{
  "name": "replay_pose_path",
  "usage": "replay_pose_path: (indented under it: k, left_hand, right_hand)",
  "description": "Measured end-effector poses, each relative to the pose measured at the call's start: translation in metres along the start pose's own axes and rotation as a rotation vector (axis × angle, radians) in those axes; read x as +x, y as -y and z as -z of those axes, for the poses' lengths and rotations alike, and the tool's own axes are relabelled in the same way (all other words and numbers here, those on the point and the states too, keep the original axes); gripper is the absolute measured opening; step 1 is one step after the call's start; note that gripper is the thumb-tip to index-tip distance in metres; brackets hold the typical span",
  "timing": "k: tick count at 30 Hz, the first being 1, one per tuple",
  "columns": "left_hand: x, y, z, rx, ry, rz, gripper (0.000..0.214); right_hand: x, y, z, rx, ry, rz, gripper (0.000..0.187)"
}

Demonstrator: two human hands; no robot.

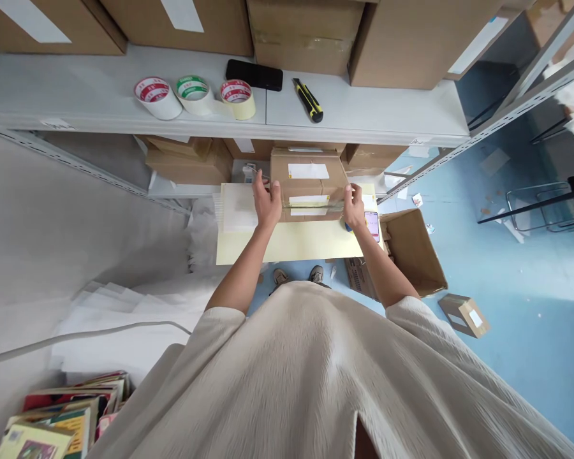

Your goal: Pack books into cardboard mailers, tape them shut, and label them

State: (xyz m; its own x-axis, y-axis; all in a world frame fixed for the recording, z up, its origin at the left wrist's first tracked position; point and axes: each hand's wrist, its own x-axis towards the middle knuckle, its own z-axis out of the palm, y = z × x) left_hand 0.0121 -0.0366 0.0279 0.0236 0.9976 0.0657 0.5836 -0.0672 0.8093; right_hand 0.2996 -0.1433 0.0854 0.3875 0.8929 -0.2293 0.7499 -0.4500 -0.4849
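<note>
A brown cardboard box (309, 186) with white label strips stands over the pale yellow tabletop (306, 241), near the lower shelf. At its left edge, my left hand (268, 203) is closed with thumb and fingers on the cardboard. My right hand (354, 204) pinches the box's right edge in the same way. Whether the box rests fully on the table I cannot tell. A lit phone (372, 225) lies beside my right wrist, with a small blue item (348, 227) partly hidden by it. White sheets (239, 207) lie left of my left hand.
Tape rolls (195, 95), a black phone (254, 75) and a yellow-black box cutter (308, 101) lie on the upper shelf (363, 121). Large cartons (310, 35) stand behind them. An open carton (411, 252) and a small box (463, 315) are on the blue floor to the right.
</note>
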Motion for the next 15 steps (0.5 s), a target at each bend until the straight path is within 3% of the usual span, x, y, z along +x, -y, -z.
replay_pose_path:
  k: [8, 11, 15]
  left_hand:
    - [-0.058, 0.052, -0.023, 0.056, 0.196, 0.29, 0.09]
    - [-0.056, 0.062, -0.026, 0.11, 0.28, 0.323, 0.087]
    - [-0.031, 0.061, -0.035, 0.075, 0.229, 0.252, 0.084]
  right_hand:
    - [-0.039, -0.036, -0.049, 0.188, 0.141, -0.183, 0.079]
    - [-0.037, -0.045, -0.052, 0.187, 0.227, -0.273, 0.078]
    - [-0.018, -0.044, -0.042, 0.196, 0.21, -0.261, 0.069]
